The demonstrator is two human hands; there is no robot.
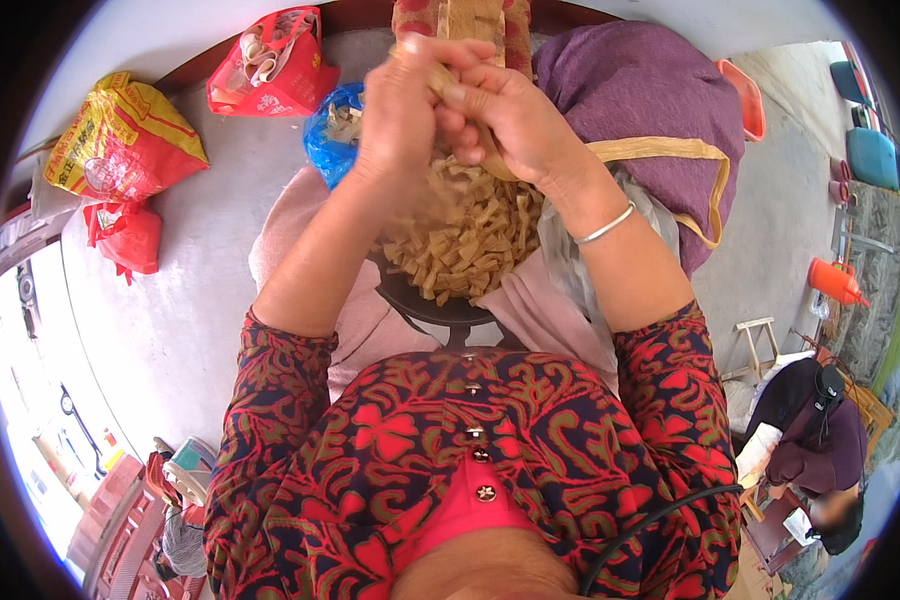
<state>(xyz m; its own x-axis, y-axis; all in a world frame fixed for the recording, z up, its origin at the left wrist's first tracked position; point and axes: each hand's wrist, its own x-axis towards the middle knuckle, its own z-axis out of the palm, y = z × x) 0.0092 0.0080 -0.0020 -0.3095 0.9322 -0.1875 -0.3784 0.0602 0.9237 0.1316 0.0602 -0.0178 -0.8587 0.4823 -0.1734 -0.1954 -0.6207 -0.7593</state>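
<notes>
Because left hand (398, 118) blurs, cannot tell its fingers' state | right hand (522, 118): fingers clamped on partly hidden tan strip (493, 157)

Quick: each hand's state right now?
Left hand: blurred, so its grip cannot be told.
Right hand: closed, holding a tan strip.

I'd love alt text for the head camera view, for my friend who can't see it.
A person's blurred left hand and right hand meet at a tan strip, above a heap of short tan pieces. To the left are a blue bag and a red bag; to the right, a large purple sack.
</notes>
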